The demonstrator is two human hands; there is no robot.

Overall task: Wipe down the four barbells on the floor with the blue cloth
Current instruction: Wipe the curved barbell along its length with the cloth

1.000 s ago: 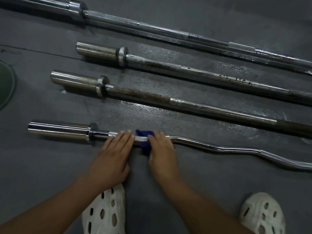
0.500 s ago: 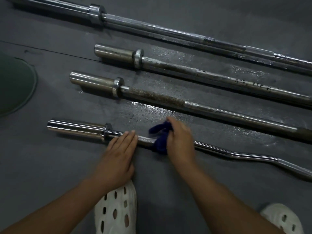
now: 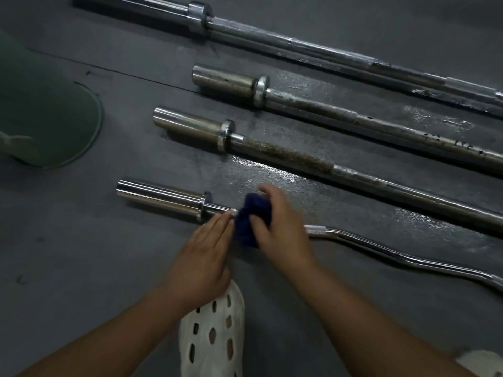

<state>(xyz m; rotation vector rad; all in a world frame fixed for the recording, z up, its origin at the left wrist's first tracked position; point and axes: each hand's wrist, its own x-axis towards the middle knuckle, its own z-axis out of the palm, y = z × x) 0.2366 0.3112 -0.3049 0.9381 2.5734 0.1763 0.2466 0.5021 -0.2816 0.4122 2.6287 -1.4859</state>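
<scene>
Right fingers (image 3: pixel 272 192), gripping blue cloth (image 3: pixel 251 212), slid left along chrome barbell (image 3: pixel 158 197); left fingers (image 3: pixel 217 227) flat

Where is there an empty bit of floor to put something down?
Widest bare floor lies left of the curved bar, below the green plate. More lies below that bar, right of the right hand. Gaps between the straight bars are narrow; the left hand and blue cloth crowd the shaft.

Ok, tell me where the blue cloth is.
In the head view, the blue cloth sits bunched on the nearest barbell, gripped by the right hand, just right of the left hand.
</scene>
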